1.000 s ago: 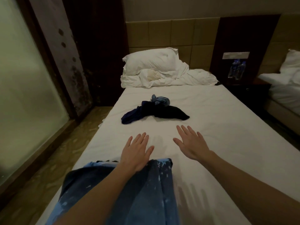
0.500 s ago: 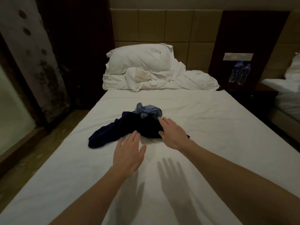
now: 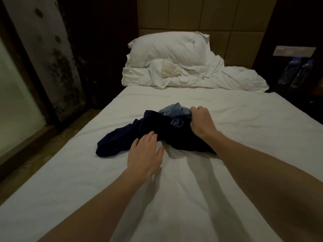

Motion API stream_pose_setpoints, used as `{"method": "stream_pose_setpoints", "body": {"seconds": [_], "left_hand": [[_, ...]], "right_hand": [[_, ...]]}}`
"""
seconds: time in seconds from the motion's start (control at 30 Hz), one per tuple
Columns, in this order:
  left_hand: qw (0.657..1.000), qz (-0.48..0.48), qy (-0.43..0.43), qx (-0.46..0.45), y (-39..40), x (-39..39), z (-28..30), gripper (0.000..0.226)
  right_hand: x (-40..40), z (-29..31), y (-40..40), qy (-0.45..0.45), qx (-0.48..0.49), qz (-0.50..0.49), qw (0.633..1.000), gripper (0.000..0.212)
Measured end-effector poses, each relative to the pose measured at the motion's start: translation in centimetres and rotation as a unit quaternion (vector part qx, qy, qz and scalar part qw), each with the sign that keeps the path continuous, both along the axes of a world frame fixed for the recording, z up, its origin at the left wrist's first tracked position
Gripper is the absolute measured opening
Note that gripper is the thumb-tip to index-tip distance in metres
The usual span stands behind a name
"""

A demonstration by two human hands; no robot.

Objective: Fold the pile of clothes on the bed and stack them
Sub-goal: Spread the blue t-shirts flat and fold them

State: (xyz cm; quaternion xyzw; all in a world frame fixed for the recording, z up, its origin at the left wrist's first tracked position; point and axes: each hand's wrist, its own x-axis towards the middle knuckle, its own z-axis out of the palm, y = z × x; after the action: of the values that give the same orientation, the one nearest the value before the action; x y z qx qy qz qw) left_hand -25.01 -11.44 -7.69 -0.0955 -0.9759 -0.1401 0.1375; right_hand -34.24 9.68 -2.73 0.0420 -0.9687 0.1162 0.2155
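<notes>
i see the pile of clothes lying mid-bed, a dark navy garment sprawling toward 8 o'clock with a light blue piece bunched on top at 12. my right hand has its fingers curled into the fabric at the pile's 2 o'clock edge, gripping where blue meets navy. my left hand is flat, fingers straight, tips just touching the navy cloth at 6 o'clock, holding nothing. risk as i judge it: lifting from here may drag both garments together, since they look tangled, and the dim light hides seams, so a fold could start crooked. the pillow sits well apart at 12.
</notes>
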Motion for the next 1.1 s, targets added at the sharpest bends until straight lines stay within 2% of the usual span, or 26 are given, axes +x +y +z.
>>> {"method": "stream_pose_setpoints", "body": {"seconds": [0.17, 0.2, 0.27, 0.33, 0.4, 0.5, 0.57, 0.7, 0.77, 0.83, 0.93, 1.03, 1.1], "left_hand": [[0.999, -0.028, 0.012, 0.028, 2.9, 5.5, 5.5, 0.063], [0.998, -0.042, 0.025, 0.042, 3.5, 7.1, 7.1, 0.064], [0.994, -0.062, 0.033, 0.087, 4.2, 10.9, 10.2, 0.068], [0.986, -0.073, 0.025, 0.149, 4.7, 15.0, 13.0, 0.074], [0.971, -0.082, -0.005, 0.225, 5.0, 19.5, 15.4, 0.076], [0.942, -0.134, -0.063, 0.301, 5.0, 25.6, 17.4, 0.053], [0.935, -0.158, -0.090, 0.306, 4.6, 30.0, 18.6, 0.047], [0.928, -0.195, -0.082, 0.307, 4.2, 38.0, 20.2, 0.058], [0.920, -0.217, -0.127, 0.301, 4.0, 41.7, 20.8, 0.061], [0.910, -0.236, -0.172, 0.294, 3.7, 45.3, 21.4, 0.060], [0.904, -0.220, -0.195, 0.310, 3.3, 49.6, 22.2, 0.067], [0.889, -0.249, -0.230, 0.307, 3.1, 52.5, 22.8, 0.051], [0.903, -0.256, -0.216, 0.271, 3.0, 53.9, 23.2, 0.044]], "right_hand": [[9.3, 4.3, -0.3, 0.023, -0.080, 0.094, 0.992, 0.011], [11.9, 5.9, -0.6, 0.015, -0.127, 0.113, 0.985, 0.016], [18.1, 9.5, -1.3, -0.014, -0.299, 0.131, 0.945, 0.027], [24.2, 12.6, -1.3, -0.031, -0.382, 0.116, 0.916, 0.028], [29.7, 14.8, -0.9, -0.023, -0.390, 0.112, 0.914, 0.024], [36.9, 17.4, -0.2, -0.022, -0.393, 0.119, 0.911, 0.020], [41.6, 18.8, 0.2, -0.031, -0.405, 0.124, 0.905, 0.017], [50.5, 20.6, 0.9, -0.045, -0.458, 0.139, 0.877, 0.018], [54.5, 21.0, 0.7, -0.058, -0.489, 0.156, 0.856, 0.020], [58.1, 21.4, 0.7, -0.067, -0.511, 0.170, 0.840, 0.035], [62.4, 22.0, 1.5, -0.071, -0.476, 0.157, 0.862, 0.050], [65.1, 22.0, 2.7, -0.069, -0.444, 0.129, 0.884, 0.042], [66.4, 21.9, 3.6, -0.060, -0.438, 0.122, 0.888, 0.036]]}}
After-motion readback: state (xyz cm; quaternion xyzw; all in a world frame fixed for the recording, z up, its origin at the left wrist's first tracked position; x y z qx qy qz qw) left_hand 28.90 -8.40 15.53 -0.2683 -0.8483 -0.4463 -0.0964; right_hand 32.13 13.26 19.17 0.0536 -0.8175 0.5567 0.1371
